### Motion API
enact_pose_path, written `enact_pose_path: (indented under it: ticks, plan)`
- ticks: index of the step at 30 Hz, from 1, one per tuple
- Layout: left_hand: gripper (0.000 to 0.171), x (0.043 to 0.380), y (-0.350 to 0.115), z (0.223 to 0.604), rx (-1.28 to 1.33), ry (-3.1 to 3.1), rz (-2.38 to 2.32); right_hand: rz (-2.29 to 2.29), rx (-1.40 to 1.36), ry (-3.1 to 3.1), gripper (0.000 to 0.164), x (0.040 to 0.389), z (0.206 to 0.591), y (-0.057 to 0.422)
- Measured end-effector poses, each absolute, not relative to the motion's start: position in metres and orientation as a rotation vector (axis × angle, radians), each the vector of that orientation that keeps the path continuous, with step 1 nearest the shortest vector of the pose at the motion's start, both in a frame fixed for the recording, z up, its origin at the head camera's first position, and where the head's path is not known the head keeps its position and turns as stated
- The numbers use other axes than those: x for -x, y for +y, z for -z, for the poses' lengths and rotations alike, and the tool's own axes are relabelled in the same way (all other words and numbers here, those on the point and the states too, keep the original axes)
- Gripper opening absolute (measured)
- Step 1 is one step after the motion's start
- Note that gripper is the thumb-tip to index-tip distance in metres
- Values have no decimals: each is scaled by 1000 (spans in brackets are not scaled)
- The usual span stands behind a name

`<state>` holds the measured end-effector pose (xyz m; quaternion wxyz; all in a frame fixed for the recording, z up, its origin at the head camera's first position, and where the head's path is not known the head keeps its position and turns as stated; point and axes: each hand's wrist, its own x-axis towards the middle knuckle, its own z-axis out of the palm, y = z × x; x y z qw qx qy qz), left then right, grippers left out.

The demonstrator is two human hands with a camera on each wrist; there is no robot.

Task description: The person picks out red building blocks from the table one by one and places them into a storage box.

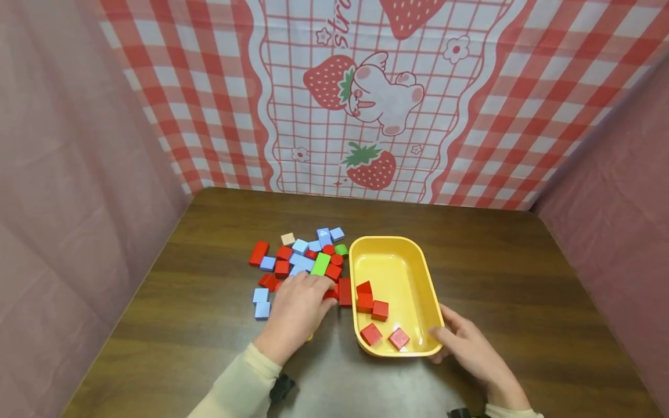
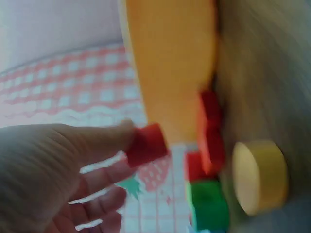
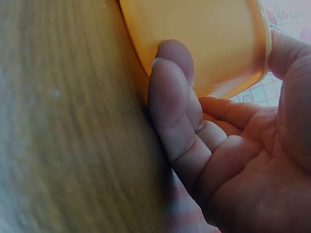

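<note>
My left hand (image 1: 297, 310) is over the near side of a spread of toy blocks, left of a yellow tub (image 1: 394, 261). In the left wrist view, its thumb and index finger pinch a small red block (image 2: 147, 145), with the other fingers loosely bent below. My right hand (image 1: 473, 354) grips the tub at its near right corner, thumb on the rim and fingers against the outer wall. Several red blocks (image 1: 380, 310) lie inside the tub, toward its near left part. Outside, a red block (image 1: 345, 291) stands close along the tub's left wall.
Left of the tub lie several blue blocks (image 1: 301, 262), red blocks (image 1: 258, 253), a bright green block (image 1: 320, 265) and a tan block (image 1: 288, 239). A round yellow block (image 2: 262, 177) shows near the left hand. Behind the wooden table (image 1: 486, 255) hangs a strawberry-print cloth (image 1: 292, 116).
</note>
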<state>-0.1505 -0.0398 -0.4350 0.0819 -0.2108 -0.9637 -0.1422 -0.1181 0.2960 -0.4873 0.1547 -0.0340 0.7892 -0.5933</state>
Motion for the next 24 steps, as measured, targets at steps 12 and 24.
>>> enact_pose_path:
  ticks: [12, 24]
  plan:
    - [33, 133, -12, 430, 966, -2724, 635, 1727, 146, 2241, 60, 117, 486, 296]
    - [33, 138, 6, 438, 996, -2805, 420, 1700, 128, 2271, 59, 118, 487, 296]
